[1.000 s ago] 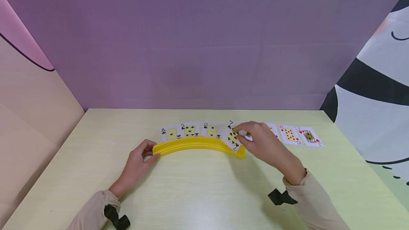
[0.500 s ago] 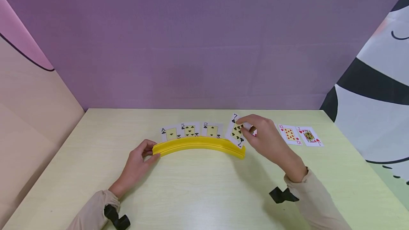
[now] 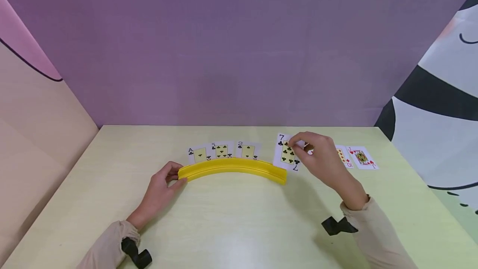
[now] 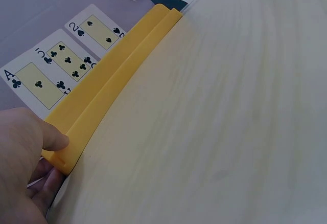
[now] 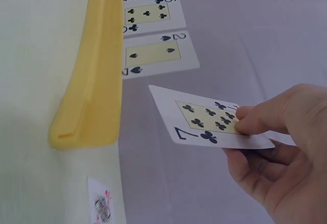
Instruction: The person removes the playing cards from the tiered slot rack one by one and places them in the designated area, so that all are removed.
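Reaching in from the near left, sleeve [image 3: 108, 248] low over the table [image 3: 224, 219], and gripping the left end of the yellow card holder [image 3: 231, 165] with the left hand [image 3: 158, 194], thumb across the near side. Standing in that holder, left to right, an ace of clubs [image 3: 199, 155], a five of clubs [image 3: 222, 150] and a two of spades [image 3: 248, 151]. Slanting in from the near right, right hand [image 3: 323, 161] raised, wrist bent, grip narrow. Pinching the seven of clubs [image 3: 286, 152] between thumb and fingers, just beside the holder's right end, apart from it. Covering part of a diamond card [image 3: 345, 159], left of a jack of hearts [image 3: 362, 158] lying flat at the far right.
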`<action>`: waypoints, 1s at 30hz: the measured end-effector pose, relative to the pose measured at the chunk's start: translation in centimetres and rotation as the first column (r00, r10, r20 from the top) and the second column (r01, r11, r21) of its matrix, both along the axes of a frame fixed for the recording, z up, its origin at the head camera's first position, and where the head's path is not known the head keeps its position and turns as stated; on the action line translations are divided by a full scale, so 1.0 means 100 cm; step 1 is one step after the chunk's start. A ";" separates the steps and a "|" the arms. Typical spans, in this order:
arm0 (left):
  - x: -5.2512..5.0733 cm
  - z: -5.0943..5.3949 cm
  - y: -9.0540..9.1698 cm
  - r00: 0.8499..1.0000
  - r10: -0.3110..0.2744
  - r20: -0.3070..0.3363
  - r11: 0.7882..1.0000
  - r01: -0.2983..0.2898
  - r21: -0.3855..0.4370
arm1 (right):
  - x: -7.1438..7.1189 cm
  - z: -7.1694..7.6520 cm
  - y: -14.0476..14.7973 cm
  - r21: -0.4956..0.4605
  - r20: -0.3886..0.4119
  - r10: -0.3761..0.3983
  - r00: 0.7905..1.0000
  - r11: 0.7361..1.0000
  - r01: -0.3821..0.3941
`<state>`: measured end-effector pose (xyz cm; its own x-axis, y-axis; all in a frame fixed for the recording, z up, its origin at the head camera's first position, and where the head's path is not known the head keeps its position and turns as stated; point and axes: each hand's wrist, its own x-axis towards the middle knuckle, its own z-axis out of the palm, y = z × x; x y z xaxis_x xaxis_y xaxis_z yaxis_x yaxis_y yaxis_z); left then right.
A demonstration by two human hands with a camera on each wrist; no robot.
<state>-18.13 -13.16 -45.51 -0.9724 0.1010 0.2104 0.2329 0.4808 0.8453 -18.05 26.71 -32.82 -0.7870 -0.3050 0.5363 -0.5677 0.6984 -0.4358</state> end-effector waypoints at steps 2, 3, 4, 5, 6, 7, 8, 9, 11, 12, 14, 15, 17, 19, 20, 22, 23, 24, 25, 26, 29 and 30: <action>0.000 0.000 -0.001 1.000 0.003 -0.001 1.000 -0.003 -0.005 | 0.001 -0.002 0.004 -0.004 0.011 -0.011 1.000 1.000 0.011; 0.000 0.000 -0.002 1.000 0.003 -0.001 1.000 -0.003 -0.006 | 0.002 -0.003 0.006 -0.005 0.016 -0.018 1.000 1.000 0.018; 0.000 0.001 -0.002 1.000 0.003 0.000 1.000 -0.003 -0.008 | 0.003 -0.004 0.008 -0.004 0.022 -0.024 0.999 1.000 0.024; 0.000 0.001 -0.002 1.000 0.002 0.000 1.000 -0.002 -0.007 | 0.004 -0.005 0.011 -0.001 0.027 -0.032 0.999 0.999 0.032; 0.000 0.002 -0.003 1.000 0.000 0.000 1.000 0.000 -0.007 | 0.005 -0.006 0.013 0.003 0.030 -0.039 0.999 0.999 0.039; 0.000 0.002 -0.003 1.000 -0.002 0.004 1.000 0.002 -0.007 | 0.006 -0.006 0.015 0.008 0.031 -0.047 0.998 0.999 0.047; 0.000 0.002 -0.003 1.000 -0.003 0.006 1.000 0.003 -0.002 | 0.007 -0.007 0.018 0.013 0.033 -0.055 0.998 0.998 0.055; 0.000 0.002 -0.002 1.000 -0.004 0.008 1.000 0.004 -0.001 | 0.008 -0.007 0.021 0.017 0.035 -0.062 0.997 0.998 0.062; 0.000 0.002 -0.002 1.000 -0.006 0.013 1.000 0.006 0.007 | 0.008 -0.008 0.026 0.028 0.038 -0.072 0.997 0.997 0.071; 0.000 0.002 -0.001 1.000 -0.007 0.017 1.000 0.006 0.010 | 0.008 -0.008 0.029 0.037 0.039 -0.075 0.996 0.997 0.073; 0.001 0.001 -0.001 1.000 -0.008 0.019 1.000 0.007 0.013 | 0.007 -0.009 0.034 0.059 0.064 -0.078 0.995 0.995 0.074; 0.001 0.001 0.000 1.000 -0.008 0.019 1.000 0.008 0.014 | 0.006 -0.011 0.036 0.072 0.085 -0.079 0.993 0.995 0.073; 0.001 0.000 0.000 1.000 -0.009 0.022 1.000 0.009 0.016 | 0.003 -0.015 0.040 0.097 0.142 -0.081 0.987 0.993 0.067; 0.001 0.000 0.001 1.000 -0.010 0.023 1.000 0.010 0.015 | 0.000 -0.019 0.044 0.113 0.212 -0.082 0.974 0.992 0.058; 0.000 0.000 0.001 1.000 -0.009 0.023 1.000 0.009 0.015 | -0.001 -0.021 0.045 0.117 0.244 -0.082 0.966 0.992 0.055; 0.000 0.001 0.002 1.000 -0.008 0.026 1.000 0.008 0.016 | -0.004 -0.026 0.048 0.118 0.293 -0.079 0.953 0.992 0.046; 0.000 0.001 0.002 1.000 -0.007 0.027 1.000 0.006 0.015 | -0.005 -0.028 0.050 0.118 0.311 -0.075 0.947 0.992 0.040; 0.001 0.001 0.002 1.000 -0.005 0.028 1.000 0.005 0.013 | -0.005 -0.029 0.051 0.120 0.329 -0.072 0.941 0.992 0.034; 0.001 0.002 0.002 1.000 -0.004 0.028 1.000 0.003 0.012 | -0.007 -0.031 0.051 0.121 0.343 -0.067 0.937 0.992 0.027; 0.001 0.002 0.001 1.000 -0.003 0.025 1.000 0.003 0.013 | -0.008 -0.032 0.052 0.125 0.356 -0.063 0.932 0.992 0.019; 0.001 0.002 0.000 1.000 -0.001 0.022 1.000 0.001 0.012 | -0.011 -0.037 0.052 0.141 0.398 -0.047 0.916 0.990 -0.010; 0.001 0.002 0.000 1.000 -0.001 0.019 1.000 0.001 0.012 | -0.012 -0.039 0.052 0.149 0.411 -0.041 0.911 0.989 -0.023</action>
<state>-17.99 -13.17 -45.28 -0.9761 0.0994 0.1931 0.2171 0.4708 0.8551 -19.20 31.87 -36.67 -0.9311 -0.3468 0.1131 -0.3528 0.7771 -0.5212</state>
